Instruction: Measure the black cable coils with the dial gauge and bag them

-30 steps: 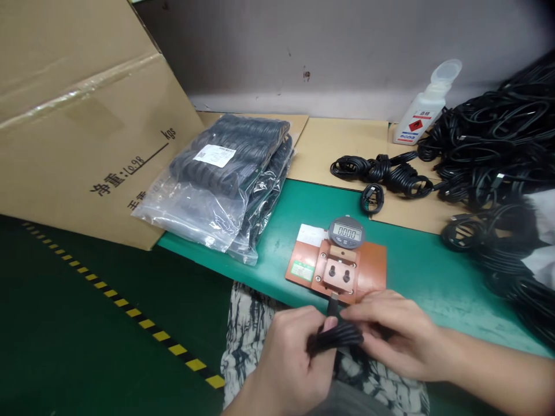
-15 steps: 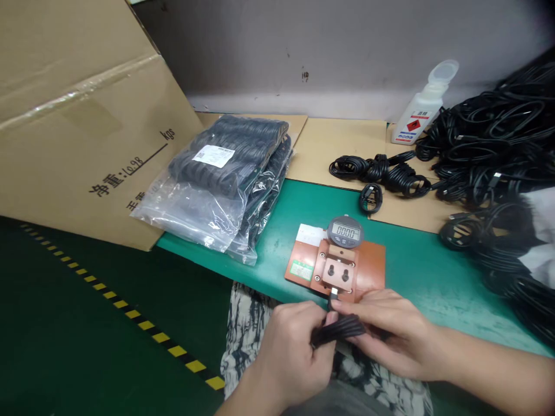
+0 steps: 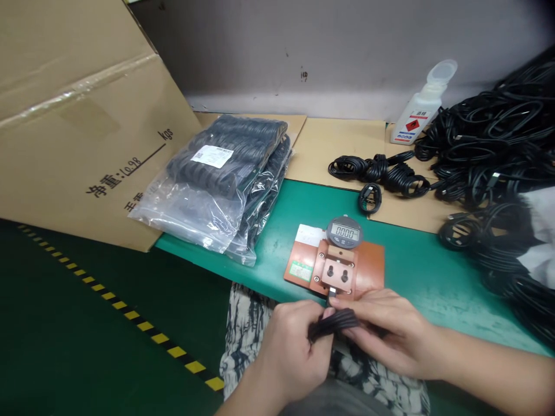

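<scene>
My left hand (image 3: pixel 292 344) and my right hand (image 3: pixel 384 329) are both closed round a coiled black cable (image 3: pixel 333 323) at the table's near edge. The cable's plug (image 3: pixel 332 296) points up into the lower end of a brown test fixture (image 3: pixel 336 268) that carries a round digital gauge (image 3: pixel 344 231) reading 0.000. The fixture lies flat on the green table top (image 3: pixel 416 266). Whether the plug is seated in the fixture's slot I cannot tell.
A stack of bagged black cables (image 3: pixel 225 173) lies at the left against a large cardboard box (image 3: pixel 78 115). Bundled cables (image 3: pixel 377 170) rest on cardboard sheets behind the fixture. A big heap of loose cables (image 3: pixel 498 162) fills the right side, beside a white bottle (image 3: pixel 418 112).
Both hands have lifted the cable slightly toward the fixture, bringing the plug up to its lower end. The gauge reading is unchanged.
</scene>
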Available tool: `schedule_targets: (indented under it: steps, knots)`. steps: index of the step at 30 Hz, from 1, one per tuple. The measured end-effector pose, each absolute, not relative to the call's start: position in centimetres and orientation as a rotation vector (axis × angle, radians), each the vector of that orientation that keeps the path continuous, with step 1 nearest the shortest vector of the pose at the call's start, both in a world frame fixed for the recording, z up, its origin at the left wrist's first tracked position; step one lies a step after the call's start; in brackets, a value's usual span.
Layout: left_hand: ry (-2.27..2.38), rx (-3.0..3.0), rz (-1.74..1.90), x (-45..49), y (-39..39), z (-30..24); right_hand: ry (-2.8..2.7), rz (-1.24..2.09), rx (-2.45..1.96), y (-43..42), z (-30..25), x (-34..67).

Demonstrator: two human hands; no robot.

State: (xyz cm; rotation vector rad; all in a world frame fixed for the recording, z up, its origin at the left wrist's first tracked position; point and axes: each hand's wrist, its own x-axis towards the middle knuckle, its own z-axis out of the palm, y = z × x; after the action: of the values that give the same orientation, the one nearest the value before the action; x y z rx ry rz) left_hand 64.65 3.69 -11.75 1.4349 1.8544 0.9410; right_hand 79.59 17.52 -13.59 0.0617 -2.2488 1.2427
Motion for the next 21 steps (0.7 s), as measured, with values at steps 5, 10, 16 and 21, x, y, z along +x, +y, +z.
schedule_targets:
  steps: [5, 10, 16, 21]
  knots:
    - [1.838, 1.397, 0.959, 64.50, 3.99, -11.73, -2.260, 1.252, 0.025, 17.45, -13.54, 79.60]
    - [1.811, 1.358, 0.973, 64.43, 4.37, -11.74, -2.263, 1.310, -0.034, 17.32, -13.45, 79.60]
    - [1.796, 1.331, 0.981, 64.41, 4.40, -11.86, -2.268, 1.348, -0.064, 17.35, -13.66, 79.59]
    - [1.802, 1.320, 0.975, 64.39, 4.42, -11.86, -2.263, 1.374, -0.066, 17.30, -13.71, 79.81]
